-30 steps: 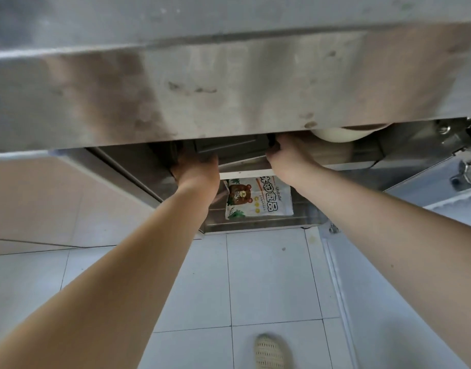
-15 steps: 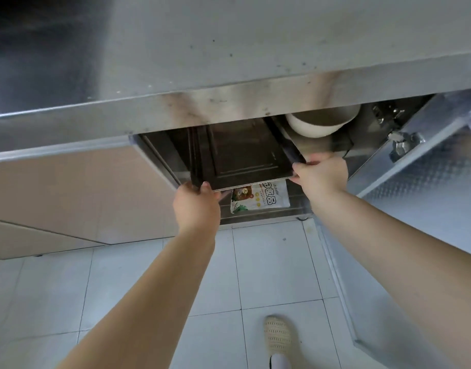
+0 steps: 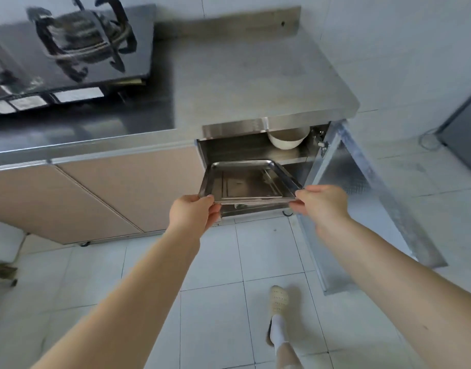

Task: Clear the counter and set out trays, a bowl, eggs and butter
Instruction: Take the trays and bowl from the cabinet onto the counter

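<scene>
Gripped at its near corners by the left hand (image 3: 194, 214) and right hand (image 3: 321, 202), fingers closed, the tray (image 3: 249, 181) hides the cabinet (image 3: 255, 145) interior; a bowl (image 3: 287, 138) is half cut off.

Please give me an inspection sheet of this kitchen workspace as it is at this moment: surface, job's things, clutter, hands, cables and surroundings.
Surface: steel counter, bare beside the gas stove.
Job's things: metal trays, stacked, held in front of the open cabinet; white bowl on the upper shelf. Eggs, butter: nothing seen.
Clutter: nothing seen.
Hands: left hand and right hand each grip a near corner of the trays.
Cables: one on the floor at right.
Surroundings: cabinet door open; tiled floor.
</scene>
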